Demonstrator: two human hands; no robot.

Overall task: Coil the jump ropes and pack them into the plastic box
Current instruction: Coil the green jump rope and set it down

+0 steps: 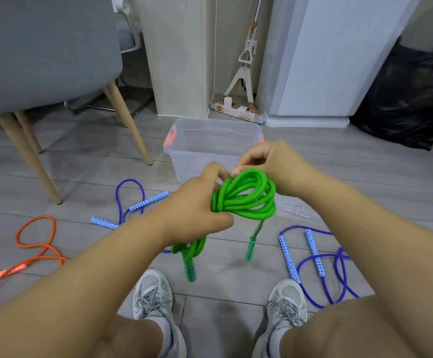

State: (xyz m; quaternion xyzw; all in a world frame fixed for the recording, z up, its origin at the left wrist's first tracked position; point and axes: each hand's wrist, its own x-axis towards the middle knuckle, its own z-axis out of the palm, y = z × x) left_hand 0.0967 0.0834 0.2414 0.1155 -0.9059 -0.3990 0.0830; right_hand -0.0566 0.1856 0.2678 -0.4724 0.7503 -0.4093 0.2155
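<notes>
Hands: both work close together on the green jump rope [246, 197]; the left hand [197, 208] grips the gathered loops at their waist, and the right hand [269, 164] pinches the top of the loops
Green rope: mostly wound into a bundle, held in the air above the floor just in front of the plastic box [200, 156]; its green handles [250, 248] hang loose below, so the coil is not yet secured
Box: stands open on the floor beyond the hands; no rope shows through its clear wall, though the hands hide part of it, so it is probably empty
Waiting on the floor: the orange rope [37, 244] at the left, the left blue rope [130, 202] near the chair [42, 47], and the right blue rope [313, 254] by the right shoe, all uncoiled
Progress: early, by my judgement; one rope is nearly coiled, none is packed, and three more remain to coil and put in
</notes>
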